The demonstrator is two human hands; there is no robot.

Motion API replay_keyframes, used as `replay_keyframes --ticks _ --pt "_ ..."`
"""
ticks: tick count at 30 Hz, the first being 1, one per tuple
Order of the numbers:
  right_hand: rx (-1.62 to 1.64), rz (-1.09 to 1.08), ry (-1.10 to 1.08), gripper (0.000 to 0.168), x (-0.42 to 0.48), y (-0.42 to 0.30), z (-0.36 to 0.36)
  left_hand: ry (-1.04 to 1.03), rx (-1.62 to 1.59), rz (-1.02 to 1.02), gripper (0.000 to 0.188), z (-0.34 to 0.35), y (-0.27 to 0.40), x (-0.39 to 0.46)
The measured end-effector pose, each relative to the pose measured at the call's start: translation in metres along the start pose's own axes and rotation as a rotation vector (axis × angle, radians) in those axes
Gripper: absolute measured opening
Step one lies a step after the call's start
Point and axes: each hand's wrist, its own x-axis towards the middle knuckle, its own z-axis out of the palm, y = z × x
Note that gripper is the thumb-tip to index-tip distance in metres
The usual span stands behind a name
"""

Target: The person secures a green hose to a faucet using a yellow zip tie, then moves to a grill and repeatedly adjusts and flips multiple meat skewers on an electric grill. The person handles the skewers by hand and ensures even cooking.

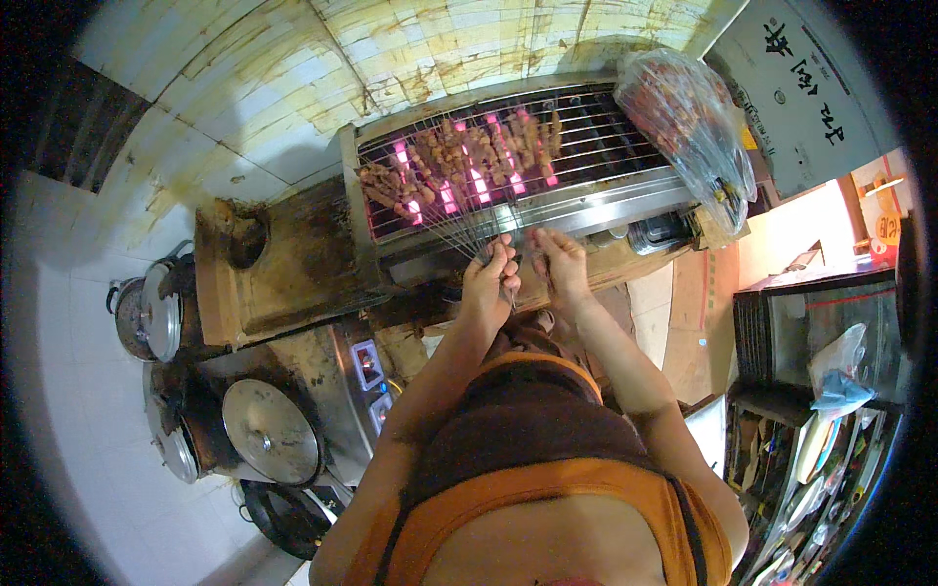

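My left hand (492,275) is closed around the gathered ends of several thin metal skewers (462,233). Pieces of meat (469,150) on these skewers lie over the wire rack of a metal grill (615,209), with pink-glowing heating bars beneath. Just right of it, in front of the grill's edge, my right hand (560,260) has its fingers curled; whether it pinches a skewer end is not clear. A clear plastic bag (689,132) with more reddish skewered food leans on the grill's right end.
Left of the grill is a stained counter (293,256). Lidded pots stand at the lower left, one under a round metal lid (270,432), near a black wok (286,520). A plastic container (659,234) sits below the grill's front. Shelves (791,454) with packets stand at right.
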Motion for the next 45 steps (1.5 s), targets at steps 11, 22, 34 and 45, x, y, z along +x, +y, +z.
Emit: replay_keyframes --ticks 11,22,34,45 --pt "0.086 0.108 0.076 0.021 -0.011 -0.019 0.006 0.153 0.072 -0.016 0.012 -0.002 0.0 0.003" --pt "0.064 0.154 -0.059 0.015 0.003 -0.014 -0.006 -0.036 0.151 -0.129 0.014 0.007 0.001 0.01" --pt "-0.004 0.063 -0.101 0.014 0.006 -0.006 -0.003 0.031 0.333 -0.066 0.02 0.007 -0.007 0.012" --pt "0.237 0.142 -0.021 0.017 0.001 -0.008 0.009 0.038 0.31 -0.051 0.028 0.018 -0.008 0.01"
